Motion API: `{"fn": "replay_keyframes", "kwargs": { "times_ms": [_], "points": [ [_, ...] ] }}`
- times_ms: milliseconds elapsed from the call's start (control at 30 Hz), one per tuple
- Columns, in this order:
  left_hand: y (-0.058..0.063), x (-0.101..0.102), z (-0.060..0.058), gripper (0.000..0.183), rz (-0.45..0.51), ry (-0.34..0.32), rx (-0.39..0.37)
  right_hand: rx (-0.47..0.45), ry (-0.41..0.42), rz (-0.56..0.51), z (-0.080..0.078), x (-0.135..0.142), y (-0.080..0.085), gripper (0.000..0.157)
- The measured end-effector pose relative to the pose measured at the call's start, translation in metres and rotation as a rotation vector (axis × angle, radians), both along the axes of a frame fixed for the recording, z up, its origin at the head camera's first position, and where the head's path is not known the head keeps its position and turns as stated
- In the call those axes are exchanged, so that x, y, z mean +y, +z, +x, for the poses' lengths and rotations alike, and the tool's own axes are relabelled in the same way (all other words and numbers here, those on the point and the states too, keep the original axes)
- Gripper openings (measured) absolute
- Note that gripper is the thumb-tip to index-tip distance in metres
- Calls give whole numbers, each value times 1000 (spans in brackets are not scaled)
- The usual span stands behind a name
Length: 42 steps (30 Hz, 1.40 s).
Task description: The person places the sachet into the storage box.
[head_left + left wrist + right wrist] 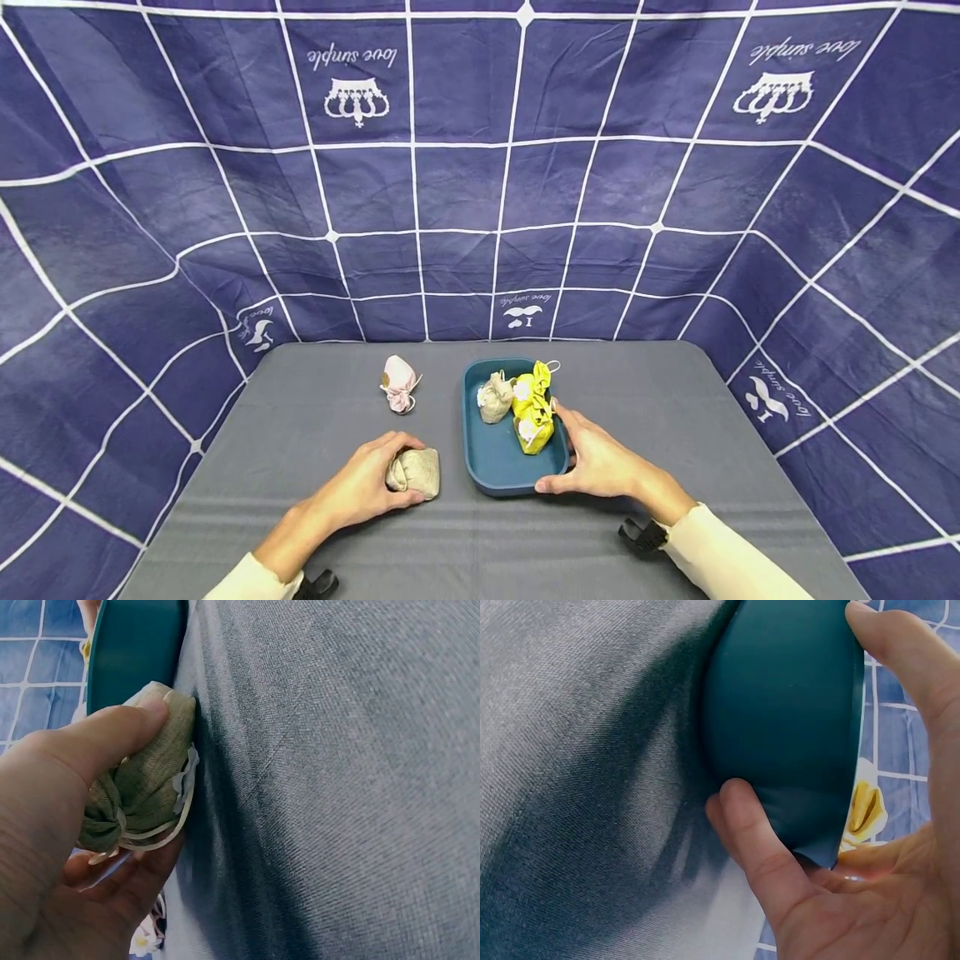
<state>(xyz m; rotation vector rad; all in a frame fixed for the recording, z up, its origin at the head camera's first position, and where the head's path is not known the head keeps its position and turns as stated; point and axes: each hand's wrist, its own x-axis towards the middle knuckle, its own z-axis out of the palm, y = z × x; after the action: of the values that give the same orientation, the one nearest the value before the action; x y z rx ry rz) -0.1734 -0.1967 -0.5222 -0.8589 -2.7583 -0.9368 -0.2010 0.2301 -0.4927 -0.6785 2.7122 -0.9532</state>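
My left hand [369, 477] grips a beige drawstring pouch [422, 472] low over the table, left of a dark blue tray [501, 482]. In the left wrist view the thumb lies along one side of the pouch [154, 761], its cord looped near the fingers. My right hand [600, 461] holds the tray by its right side. The right wrist view shows the thumb at the rim and fingers against the outer wall of the tray [787, 712]. Inside the tray sit another beige pouch [495, 398] and yellow pouches [534, 427], which overlap each other.
A pale pink drawstring pouch [400, 382] lies on the grey tabletop [337, 392], left of the tray and beyond my left hand. Behind and beside the table hangs a blue cloth [465, 192] with white grid lines. Black bands [642, 535] are on both wrists.
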Motion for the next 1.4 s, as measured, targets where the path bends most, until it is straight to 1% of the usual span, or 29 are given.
{"fn": "replay_keyframes", "kwargs": {
  "times_ms": [167,433,767,967,1233,1400],
  "points": [
    [-3,0,-2,60,30,9,12,-68,4,-42,0,1,2,147],
    [-2,2,-5,61,60,24,57,-105,24,-123,-3,6,3,137],
    [-1,5,-6,60,82,58,83,-120,15,-127,-2,7,1,136],
    [6,6,-8,62,85,77,127,-108,13,-124,-3,6,3,135],
    [15,11,-11,60,119,75,160,-119,24,-129,-3,6,2,135],
    [24,18,-15,60,127,69,187,-116,19,-135,-4,5,1,135]
  ]
}}
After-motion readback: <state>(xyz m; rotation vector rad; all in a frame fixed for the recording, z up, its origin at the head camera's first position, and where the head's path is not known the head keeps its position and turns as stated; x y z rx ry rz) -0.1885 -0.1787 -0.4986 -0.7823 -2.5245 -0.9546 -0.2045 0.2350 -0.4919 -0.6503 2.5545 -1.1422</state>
